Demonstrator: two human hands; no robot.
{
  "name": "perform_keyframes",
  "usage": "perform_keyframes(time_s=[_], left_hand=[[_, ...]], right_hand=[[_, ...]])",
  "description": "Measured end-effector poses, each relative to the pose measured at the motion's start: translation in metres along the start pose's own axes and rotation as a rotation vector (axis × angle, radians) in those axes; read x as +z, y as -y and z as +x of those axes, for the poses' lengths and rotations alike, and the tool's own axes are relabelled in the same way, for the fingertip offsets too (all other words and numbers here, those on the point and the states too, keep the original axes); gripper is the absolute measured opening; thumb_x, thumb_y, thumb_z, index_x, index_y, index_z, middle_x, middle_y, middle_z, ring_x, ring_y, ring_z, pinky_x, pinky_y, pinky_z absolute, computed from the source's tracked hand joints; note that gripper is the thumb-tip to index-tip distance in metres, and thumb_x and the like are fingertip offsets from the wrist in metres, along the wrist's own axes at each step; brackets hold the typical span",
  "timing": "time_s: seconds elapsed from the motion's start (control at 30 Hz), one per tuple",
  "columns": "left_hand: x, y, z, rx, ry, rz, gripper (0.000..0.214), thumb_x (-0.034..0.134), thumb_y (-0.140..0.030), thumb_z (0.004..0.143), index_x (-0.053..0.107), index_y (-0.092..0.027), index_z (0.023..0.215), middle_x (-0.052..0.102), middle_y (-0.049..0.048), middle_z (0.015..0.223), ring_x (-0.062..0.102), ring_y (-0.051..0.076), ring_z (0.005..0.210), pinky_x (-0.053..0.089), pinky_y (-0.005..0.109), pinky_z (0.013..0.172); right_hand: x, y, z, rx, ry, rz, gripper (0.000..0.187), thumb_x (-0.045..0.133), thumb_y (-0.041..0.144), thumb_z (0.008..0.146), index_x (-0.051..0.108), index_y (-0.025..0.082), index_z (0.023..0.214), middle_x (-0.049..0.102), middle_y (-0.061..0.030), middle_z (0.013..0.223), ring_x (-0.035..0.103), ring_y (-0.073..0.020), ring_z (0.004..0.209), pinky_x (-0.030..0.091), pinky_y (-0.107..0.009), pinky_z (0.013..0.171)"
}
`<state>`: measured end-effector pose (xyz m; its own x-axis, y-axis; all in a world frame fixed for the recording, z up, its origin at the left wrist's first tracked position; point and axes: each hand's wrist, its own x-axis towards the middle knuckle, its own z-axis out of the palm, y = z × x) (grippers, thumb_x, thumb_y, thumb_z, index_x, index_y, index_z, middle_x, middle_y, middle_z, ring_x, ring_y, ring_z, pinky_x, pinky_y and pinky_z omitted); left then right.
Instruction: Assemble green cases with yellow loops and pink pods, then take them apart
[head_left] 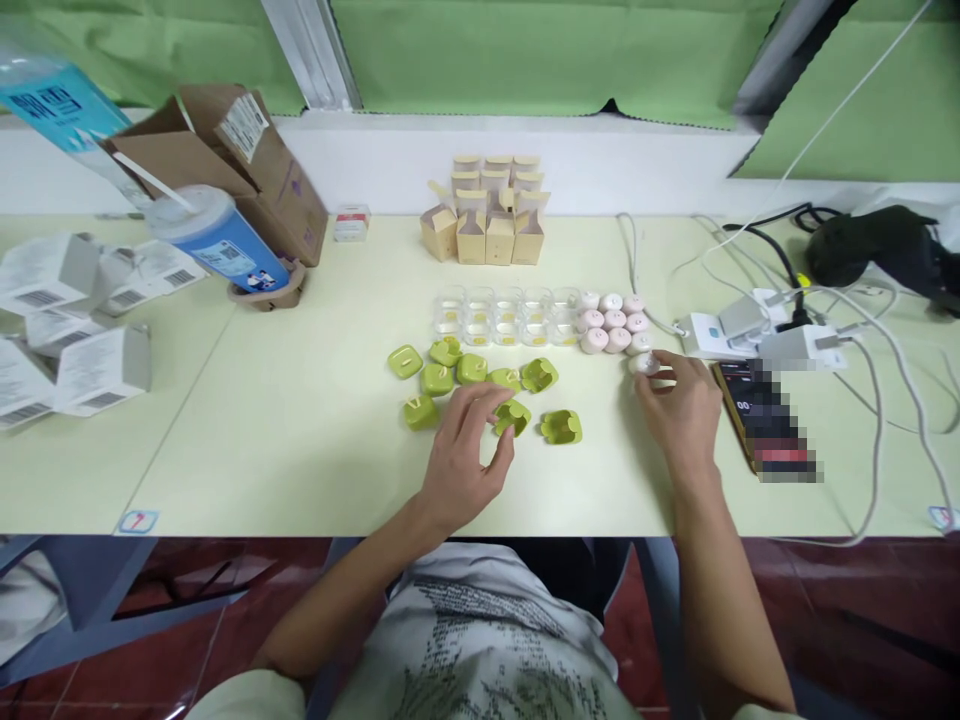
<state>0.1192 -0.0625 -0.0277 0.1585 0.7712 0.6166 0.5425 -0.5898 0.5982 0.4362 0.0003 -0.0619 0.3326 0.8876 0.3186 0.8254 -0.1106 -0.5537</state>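
Note:
My right hand point(679, 405) pinches a small round pale-pink piece with a white top point(646, 364) between thumb and fingers. It sits just in front of a cluster of similar round pieces point(616, 320). My left hand point(466, 455) hovers over the green pieces with thumb and fingers apart, curved around a hollow green shell point(513, 420); whether they touch it I cannot tell. Around it lie another open green shell point(561, 427), a green lid point(406, 361) and several rounded green cases point(437, 379).
Behind are clear plastic cups point(508, 316) in rows and small open cardboard boxes point(500, 235). To the right lie a phone point(761, 420), power strips point(720, 335) and white cables. A blue drink cup point(217, 240), a brown carton point(277, 190) and white boxes point(101, 370) stand left.

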Motion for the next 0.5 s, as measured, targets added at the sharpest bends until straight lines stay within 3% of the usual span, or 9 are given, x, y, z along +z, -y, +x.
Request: perform_keyframes(time_s=[0.07, 0.17, 0.2, 0.27, 0.33, 0.4, 0.47, 0.5], left_hand=[[-0.004, 0.001, 0.002, 0.007, -0.001, -0.001, 0.046, 0.067, -0.008, 0.104, 0.061, -0.028, 0.144, 0.071, 0.0107, 0.133, 0.079, 0.023, 0.113, 0.071, 0.037, 0.088], [-0.023, 0.018, 0.010, 0.066, -0.029, 0.060, 0.032, 0.071, -0.017, 0.105, 0.068, -0.029, 0.134, 0.075, 0.0101, 0.127, 0.076, 0.027, 0.117, 0.069, 0.046, 0.097], [-0.033, 0.030, 0.015, 0.072, -0.026, 0.117, 0.027, 0.069, -0.017, 0.106, 0.071, -0.030, 0.129, 0.078, 0.0081, 0.124, 0.075, 0.028, 0.118, 0.066, 0.052, 0.106], [-0.057, 0.060, 0.029, 0.077, 0.022, 0.225, 0.020, 0.068, -0.019, 0.105, 0.076, -0.029, 0.121, 0.080, 0.0071, 0.117, 0.072, 0.030, 0.117, 0.062, 0.055, 0.108], [-0.080, 0.096, 0.047, 0.033, 0.114, 0.294, 0.023, 0.069, -0.024, 0.101, 0.081, -0.029, 0.119, 0.081, 0.0095, 0.118, 0.067, 0.034, 0.122, 0.060, 0.058, 0.109], [-0.098, 0.128, 0.066, -0.024, 0.320, 0.284, 0.039, 0.077, -0.031, 0.093, 0.081, -0.028, 0.132, 0.080, 0.0121, 0.128, 0.065, 0.038, 0.127, 0.060, 0.059, 0.108], [-0.107, 0.152, 0.082, -0.049, 0.542, 0.152, 0.055, 0.090, -0.041, 0.082, 0.083, -0.028, 0.134, 0.082, 0.0104, 0.124, 0.070, 0.037, 0.119, 0.062, 0.052, 0.103], [-0.108, 0.161, 0.087, -0.068, 0.594, 0.087, 0.054, 0.093, -0.046, 0.080, 0.084, -0.028, 0.131, 0.083, 0.0089, 0.119, 0.072, 0.033, 0.109, 0.063, 0.046, 0.097]], right_hand=[[0.000, 0.001, -0.003, -0.002, -0.008, -0.017, 0.056, 0.068, 0.042, 0.089, 0.076, 0.018, 0.140, 0.078, -0.0196, 0.131, 0.078, -0.0315, 0.096, 0.067, -0.057, 0.094], [-0.008, 0.009, -0.008, -0.083, -0.142, 0.007, 0.062, 0.073, 0.047, 0.091, 0.072, 0.020, 0.147, 0.074, -0.0206, 0.139, 0.075, -0.0384, 0.115, 0.067, -0.059, 0.093], [-0.013, 0.015, -0.008, -0.143, -0.188, 0.035, 0.056, 0.072, 0.047, 0.094, 0.073, 0.022, 0.145, 0.074, -0.0203, 0.138, 0.074, -0.0392, 0.118, 0.067, -0.059, 0.092], [-0.024, 0.030, -0.004, -0.315, -0.208, 0.111, 0.037, 0.068, 0.040, 0.101, 0.077, 0.026, 0.134, 0.077, -0.0171, 0.131, 0.075, -0.0365, 0.113, 0.067, -0.056, 0.089], [-0.031, 0.051, 0.005, -0.526, -0.090, 0.182, 0.022, 0.065, 0.032, 0.105, 0.080, 0.031, 0.121, 0.081, -0.0112, 0.118, 0.077, -0.0314, 0.100, 0.066, -0.051, 0.085], [-0.029, 0.072, 0.021, -0.721, 0.101, 0.236, 0.020, 0.065, 0.027, 0.105, 0.081, 0.031, 0.116, 0.083, -0.0073, 0.111, 0.078, -0.0282, 0.093, 0.066, -0.047, 0.082], [-0.018, 0.088, 0.038, -0.874, 0.213, 0.253, 0.019, 0.066, 0.026, 0.105, 0.083, 0.029, 0.111, 0.085, -0.0075, 0.108, 0.079, -0.0289, 0.096, 0.065, -0.047, 0.083], [-0.009, 0.092, 0.046, -0.925, 0.225, 0.259, 0.019, 0.064, 0.025, 0.105, 0.083, 0.028, 0.109, 0.085, -0.0079, 0.105, 0.079, -0.0289, 0.095, 0.065, -0.046, 0.082]])
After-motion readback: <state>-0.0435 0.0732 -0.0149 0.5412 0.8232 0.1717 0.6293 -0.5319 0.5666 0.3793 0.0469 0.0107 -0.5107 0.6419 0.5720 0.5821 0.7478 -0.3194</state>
